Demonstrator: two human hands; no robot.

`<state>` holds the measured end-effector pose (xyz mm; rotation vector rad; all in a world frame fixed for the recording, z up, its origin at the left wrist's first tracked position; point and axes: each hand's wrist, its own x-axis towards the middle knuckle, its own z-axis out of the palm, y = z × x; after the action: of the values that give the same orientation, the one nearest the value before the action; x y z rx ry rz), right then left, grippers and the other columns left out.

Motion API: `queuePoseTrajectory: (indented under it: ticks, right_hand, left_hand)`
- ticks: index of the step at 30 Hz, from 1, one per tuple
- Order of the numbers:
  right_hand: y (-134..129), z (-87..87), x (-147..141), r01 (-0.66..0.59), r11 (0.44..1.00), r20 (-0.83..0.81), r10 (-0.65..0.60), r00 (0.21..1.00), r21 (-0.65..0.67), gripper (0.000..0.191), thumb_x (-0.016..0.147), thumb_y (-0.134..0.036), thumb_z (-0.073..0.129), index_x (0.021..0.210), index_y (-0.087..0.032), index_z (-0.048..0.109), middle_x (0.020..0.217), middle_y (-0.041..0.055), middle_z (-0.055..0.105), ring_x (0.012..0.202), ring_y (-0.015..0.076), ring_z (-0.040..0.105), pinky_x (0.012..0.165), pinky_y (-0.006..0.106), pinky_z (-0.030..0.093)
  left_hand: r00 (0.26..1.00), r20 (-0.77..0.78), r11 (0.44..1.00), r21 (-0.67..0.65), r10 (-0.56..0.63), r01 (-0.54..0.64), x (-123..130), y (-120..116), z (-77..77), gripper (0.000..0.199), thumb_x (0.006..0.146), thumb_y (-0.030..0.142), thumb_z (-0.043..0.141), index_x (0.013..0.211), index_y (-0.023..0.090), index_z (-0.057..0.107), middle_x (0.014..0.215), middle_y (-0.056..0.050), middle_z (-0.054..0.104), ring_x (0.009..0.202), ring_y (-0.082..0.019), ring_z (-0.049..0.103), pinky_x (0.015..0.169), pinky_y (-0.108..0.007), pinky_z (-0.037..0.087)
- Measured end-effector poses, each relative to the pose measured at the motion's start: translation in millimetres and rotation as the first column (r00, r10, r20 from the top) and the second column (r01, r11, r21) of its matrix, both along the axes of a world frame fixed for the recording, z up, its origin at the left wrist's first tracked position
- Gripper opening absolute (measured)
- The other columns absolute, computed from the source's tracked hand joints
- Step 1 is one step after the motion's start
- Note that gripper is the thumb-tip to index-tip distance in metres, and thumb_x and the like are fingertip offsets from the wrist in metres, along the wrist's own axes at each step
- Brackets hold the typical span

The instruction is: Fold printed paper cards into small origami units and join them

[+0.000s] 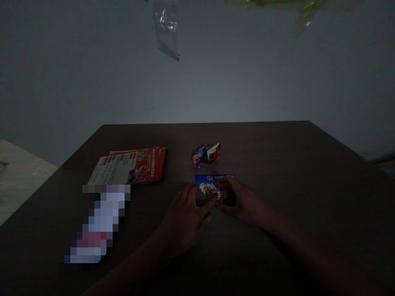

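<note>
On the dark table in front of me lies a small blue printed paper (207, 189) with colourful figures on it. My left hand (188, 216) rests against its left side, fingers stretched, with the index finger lying across the lower part. At the right edge, my right hand (243, 201) grips the paper between its thumb and bent fingers. Just beyond the sheet stands a folded piece of printed paper (202, 157) in blue, red and white, creased into an angular shape. Neither hand touches it. Dim light hides the finer print.
To the left is a stack of red and white printed leaflets (145, 166). Nearer me lies a long pixelated item (101, 224) I cannot make out. The table (277, 144) meets a grey wall, where a clear plastic bag (166, 24) hangs.
</note>
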<state>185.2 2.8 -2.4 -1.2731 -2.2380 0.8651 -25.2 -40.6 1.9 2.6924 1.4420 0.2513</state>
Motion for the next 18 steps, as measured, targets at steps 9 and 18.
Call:
queuePoseTrajectory:
  ticks: [9,18]
  right_hand:
    - [-0.6,1.8,2.0,-0.046,0.998,-0.024,0.046,0.999,0.031,0.051,0.071,-0.011,0.058,0.119,-0.021,0.042,0.12,0.009,0.059,0.108,0.0233,0.057,0.092,0.039,0.044]
    - [-0.7,3.0,3.2,-0.067,0.998,-0.023,0.067,0.997,0.019,0.054,0.072,-0.007,0.054,0.122,-0.02,0.04,0.123,0.0093,0.057,0.112,0.0235,0.054,0.093,0.041,0.043]
  left_hand:
    - [0.999,0.012,0.999,-0.025,-0.047,0.048,-2.0,-3.0,1.1,0.049,0.085,0.037,0.052,0.132,0.036,0.043,0.137,-0.013,0.034,0.128,-0.038,0.028,0.094,-0.055,0.037]
    - [0.997,0.019,0.996,-0.045,-0.076,0.077,-6.4,-5.6,-1.0,0.047,0.088,0.045,0.044,0.134,0.047,0.036,0.14,-0.01,0.029,0.131,-0.04,0.023,0.094,-0.057,0.034]
